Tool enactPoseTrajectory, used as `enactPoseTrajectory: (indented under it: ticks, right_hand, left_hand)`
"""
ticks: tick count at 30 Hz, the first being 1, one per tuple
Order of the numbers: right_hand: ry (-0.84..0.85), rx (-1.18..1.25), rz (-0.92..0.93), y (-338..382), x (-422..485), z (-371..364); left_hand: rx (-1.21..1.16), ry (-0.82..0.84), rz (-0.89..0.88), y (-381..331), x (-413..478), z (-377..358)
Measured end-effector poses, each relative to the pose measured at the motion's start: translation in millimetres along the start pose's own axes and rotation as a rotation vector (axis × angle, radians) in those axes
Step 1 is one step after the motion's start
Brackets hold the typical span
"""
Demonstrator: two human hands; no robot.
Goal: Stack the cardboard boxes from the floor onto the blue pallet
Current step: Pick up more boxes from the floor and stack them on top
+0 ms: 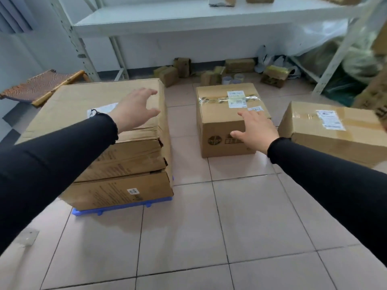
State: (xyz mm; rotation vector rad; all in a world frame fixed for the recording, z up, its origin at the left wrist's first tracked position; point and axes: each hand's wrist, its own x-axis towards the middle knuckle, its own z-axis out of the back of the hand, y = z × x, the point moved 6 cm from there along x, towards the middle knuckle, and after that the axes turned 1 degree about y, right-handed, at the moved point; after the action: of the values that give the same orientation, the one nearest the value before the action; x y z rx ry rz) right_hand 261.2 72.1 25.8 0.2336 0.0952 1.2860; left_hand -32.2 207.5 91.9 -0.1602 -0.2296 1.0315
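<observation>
A stack of flat cardboard boxes (117, 155) rests on the blue pallet (109, 209) at the left. A taped, labelled cardboard box (219, 124) stands on the tiled floor right of the stack. Another taped box (335, 130) lies tilted on the floor at the right edge. My left hand (136, 110) hovers open above the stack's top box, fingers spread toward the floor box. Over the near top edge of the middle box my right hand (255, 130) is open, holding nothing. Black sleeves cover both arms.
A white metal shelf rack (188, 19) runs along the back wall, with small cardboard parcels (169, 75) and tape rolls (232, 79) on the floor beneath. A woven stool (41, 86) stands at back left. Plastic bags (351, 59) fill the right rack. Tiled floor (209, 227) lies in front.
</observation>
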Motion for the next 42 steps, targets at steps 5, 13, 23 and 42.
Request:
enactPoseTrajectory:
  ticks: [5, 13, 23, 42]
  right_hand:
    - [0.022, -0.025, -0.164, -122.5, -26.4, 10.6]
    - [0.054, 0.032, -0.461, -320.2, -85.4, 10.9]
    - [0.009, 0.319, -0.773, -502.0, -112.3, -17.8]
    - [-0.189, 1.091, -0.944, -554.9, -89.6, -86.9]
  left_hand:
    - [-0.012, 0.067, -0.123, -121.1, 34.7, -57.1]
    - [-0.109, 0.273, -0.267, -297.3, 68.8, -166.4]
    - [-0.295, 0.425, -0.156, -412.7, 116.5, -287.2]
    - [-1.028, 0.472, 0.349, -423.0, 149.3, -365.8]
